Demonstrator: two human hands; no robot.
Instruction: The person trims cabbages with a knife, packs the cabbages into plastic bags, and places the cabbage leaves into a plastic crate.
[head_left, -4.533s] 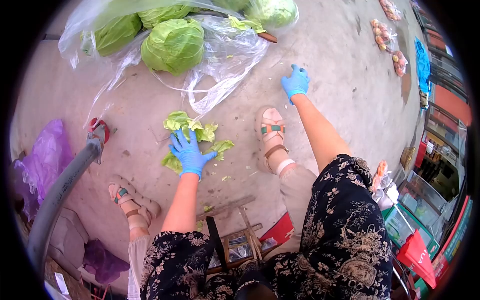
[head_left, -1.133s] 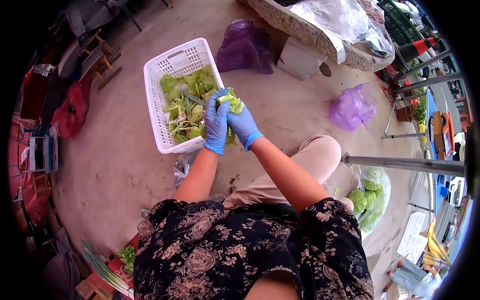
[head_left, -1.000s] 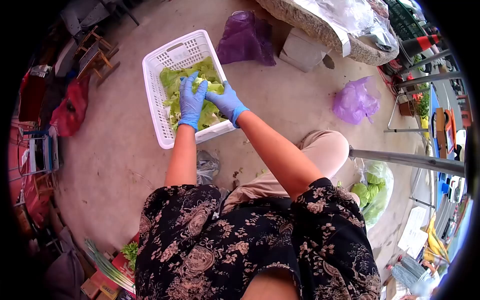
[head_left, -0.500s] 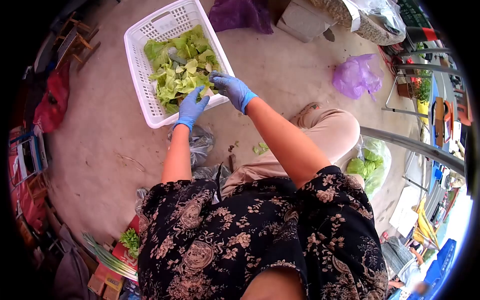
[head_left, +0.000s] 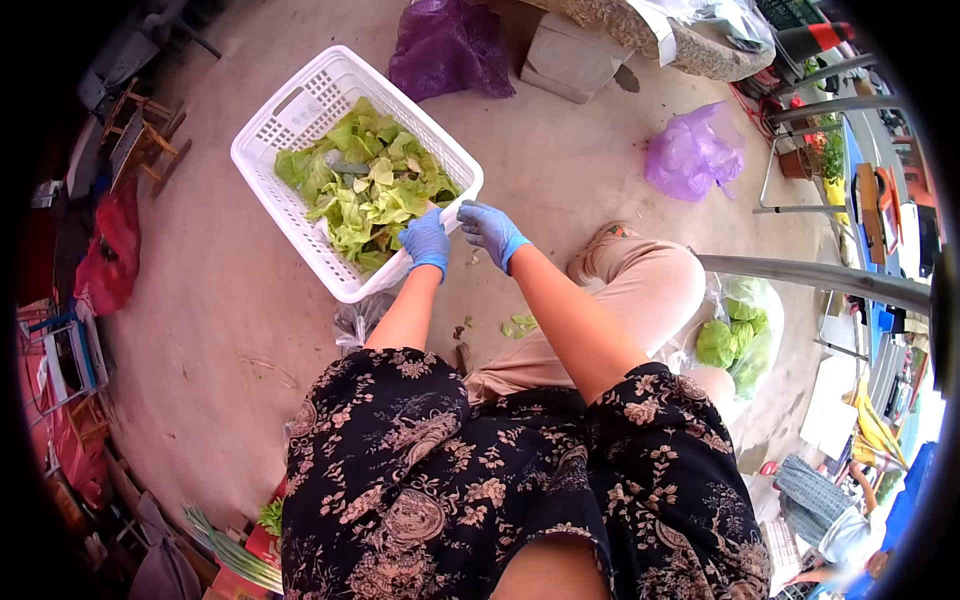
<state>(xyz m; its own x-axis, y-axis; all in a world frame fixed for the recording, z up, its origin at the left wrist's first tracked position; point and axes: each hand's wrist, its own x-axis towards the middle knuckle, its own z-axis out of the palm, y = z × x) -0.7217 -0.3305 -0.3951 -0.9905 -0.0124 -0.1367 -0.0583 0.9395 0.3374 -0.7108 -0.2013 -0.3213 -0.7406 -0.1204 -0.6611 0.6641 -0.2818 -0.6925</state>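
A white plastic basket (head_left: 300, 237) with slotted walls stands on the floor ahead of me, tilted across the view. Loose green lettuce leaves (head_left: 380, 195) fill much of it, with a greyish-green piece among them. My left hand (head_left: 426, 243), in a blue glove, is closed on the near rim, its fingertips hidden beyond the edge. At the right near corner, my right hand (head_left: 490, 232), also gloved, has its fingers bent around the rim. No leaf shows in either hand.
A clear bag of lettuce heads (head_left: 740, 335) sits right of my leg. Purple bags (head_left: 695, 152) and a pale block (head_left: 575, 55) lie farther out. A metal pole (head_left: 820, 278) crosses at right. Leaf scraps (head_left: 518, 325) dot the floor.
My left hand has gone from above the leaves to the basket's near rim, and my right hand to its corner. The basket has turned counterclockwise in view. The camera view has shifted too.
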